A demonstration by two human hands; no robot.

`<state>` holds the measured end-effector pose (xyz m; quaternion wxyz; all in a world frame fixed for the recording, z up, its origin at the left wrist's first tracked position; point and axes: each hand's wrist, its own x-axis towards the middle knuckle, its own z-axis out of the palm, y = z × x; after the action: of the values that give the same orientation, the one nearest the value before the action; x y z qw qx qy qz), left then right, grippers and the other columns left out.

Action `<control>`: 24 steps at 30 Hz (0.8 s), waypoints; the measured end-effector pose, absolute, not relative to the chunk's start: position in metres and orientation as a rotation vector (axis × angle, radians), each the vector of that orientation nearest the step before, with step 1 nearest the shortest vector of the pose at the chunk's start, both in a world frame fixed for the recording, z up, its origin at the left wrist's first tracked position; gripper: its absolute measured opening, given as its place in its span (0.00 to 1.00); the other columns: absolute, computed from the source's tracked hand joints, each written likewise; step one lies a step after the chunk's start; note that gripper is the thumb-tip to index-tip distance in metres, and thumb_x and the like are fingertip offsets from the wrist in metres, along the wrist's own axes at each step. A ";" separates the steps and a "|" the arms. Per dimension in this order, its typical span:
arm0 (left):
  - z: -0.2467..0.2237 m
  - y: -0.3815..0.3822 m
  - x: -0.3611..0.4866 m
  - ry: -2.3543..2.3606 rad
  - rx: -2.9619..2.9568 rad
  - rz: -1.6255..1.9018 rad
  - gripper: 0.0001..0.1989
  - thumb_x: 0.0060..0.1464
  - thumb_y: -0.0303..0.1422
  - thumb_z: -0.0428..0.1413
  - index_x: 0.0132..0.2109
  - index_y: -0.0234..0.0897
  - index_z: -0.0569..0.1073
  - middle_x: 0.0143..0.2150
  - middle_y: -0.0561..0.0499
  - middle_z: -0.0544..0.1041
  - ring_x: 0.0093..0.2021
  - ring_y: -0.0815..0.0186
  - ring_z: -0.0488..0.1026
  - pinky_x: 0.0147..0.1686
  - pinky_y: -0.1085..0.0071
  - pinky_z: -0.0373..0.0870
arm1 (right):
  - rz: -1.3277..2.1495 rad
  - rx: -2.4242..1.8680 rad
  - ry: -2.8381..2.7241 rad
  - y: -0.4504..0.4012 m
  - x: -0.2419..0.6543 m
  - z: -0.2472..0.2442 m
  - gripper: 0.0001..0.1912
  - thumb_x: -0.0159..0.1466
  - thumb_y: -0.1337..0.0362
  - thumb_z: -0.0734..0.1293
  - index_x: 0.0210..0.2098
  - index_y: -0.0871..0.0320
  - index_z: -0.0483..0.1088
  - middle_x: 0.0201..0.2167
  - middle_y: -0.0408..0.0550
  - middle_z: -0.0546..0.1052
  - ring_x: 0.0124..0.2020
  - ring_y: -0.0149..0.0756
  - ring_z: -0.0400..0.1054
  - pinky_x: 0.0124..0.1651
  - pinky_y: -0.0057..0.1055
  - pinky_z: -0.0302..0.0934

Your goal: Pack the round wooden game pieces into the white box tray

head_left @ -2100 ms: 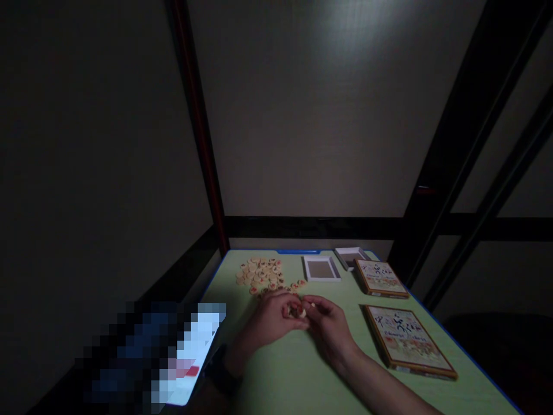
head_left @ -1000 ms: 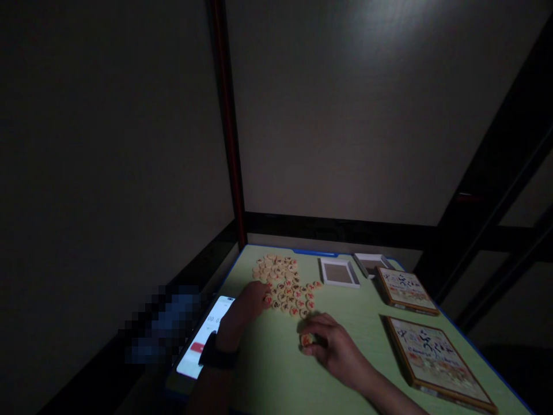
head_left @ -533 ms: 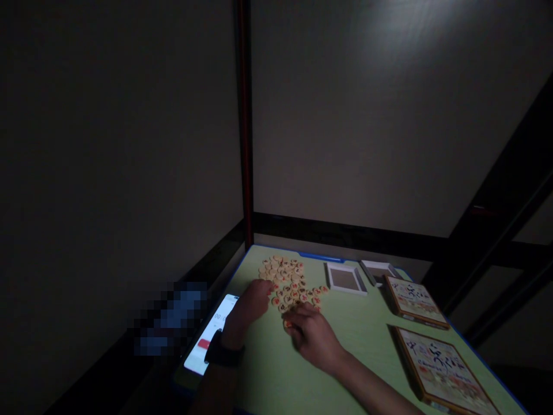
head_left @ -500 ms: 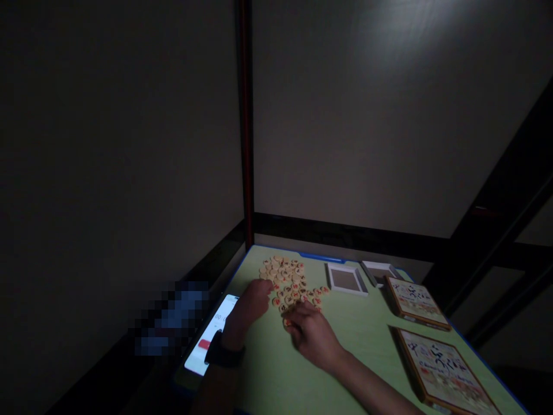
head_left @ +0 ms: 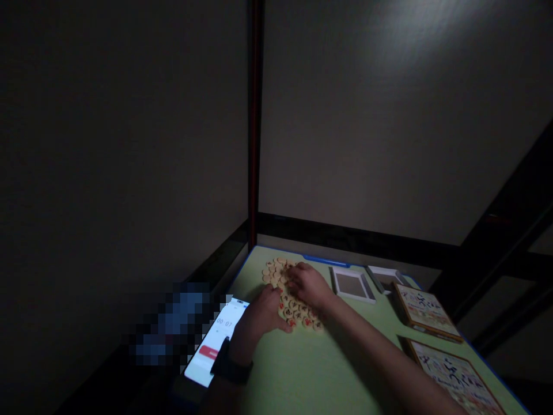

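Your left hand (head_left: pixel 265 311) sits at the left edge of the Chinese chess pieces (head_left: pixel 301 316), thumb spread wide from the fingers. Your right hand (head_left: pixel 309 285) is over the farther pieces, fingers bent down; cannot tell whether it grips one. Pieces clustered on the green tabletop (head_left: pixel 289 374), some beneath both hands. Dark wristband (head_left: pixel 232 368) on your left wrist; lit phone (head_left: pixel 205 369) just beside it. Rightward: two white trays (head_left: pixel 352 285), two Chinese chess boxes (head_left: pixel 427 308).
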<state>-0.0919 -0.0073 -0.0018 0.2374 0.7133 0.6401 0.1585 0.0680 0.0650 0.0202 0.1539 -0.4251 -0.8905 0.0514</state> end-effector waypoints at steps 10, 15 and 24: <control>-0.001 -0.009 -0.084 1.789 1.945 0.421 0.30 0.39 0.35 0.68 0.51 0.34 0.71 0.58 0.39 0.70 0.58 0.50 0.68 0.53 0.64 0.66 | -0.124 -1.032 -2.896 0.099 0.039 0.013 0.09 0.60 0.70 0.65 0.38 0.61 0.76 0.41 0.57 0.76 0.47 0.47 0.66 0.50 0.36 0.57; -0.003 -0.007 -0.086 1.776 1.958 0.437 0.32 0.38 0.38 0.68 0.52 0.37 0.71 0.60 0.39 0.69 0.57 0.49 0.68 0.53 0.63 0.66 | -0.025 -1.005 -2.834 0.100 0.038 0.015 0.07 0.59 0.70 0.66 0.37 0.62 0.75 0.43 0.58 0.76 0.47 0.46 0.66 0.52 0.37 0.57; 0.004 -0.011 -0.083 1.792 1.960 0.402 0.34 0.36 0.35 0.70 0.51 0.36 0.69 0.58 0.40 0.68 0.57 0.52 0.68 0.52 0.66 0.65 | 1.320 -0.884 -1.776 0.055 0.100 0.009 0.15 0.62 0.53 0.66 0.40 0.59 0.69 0.30 0.45 0.76 0.28 0.33 0.71 0.30 0.29 0.62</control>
<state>-0.0830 -0.0107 0.0043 0.2259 0.7107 0.6501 0.1457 0.1001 0.0547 0.0090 0.3702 -0.3444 -0.6924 0.5147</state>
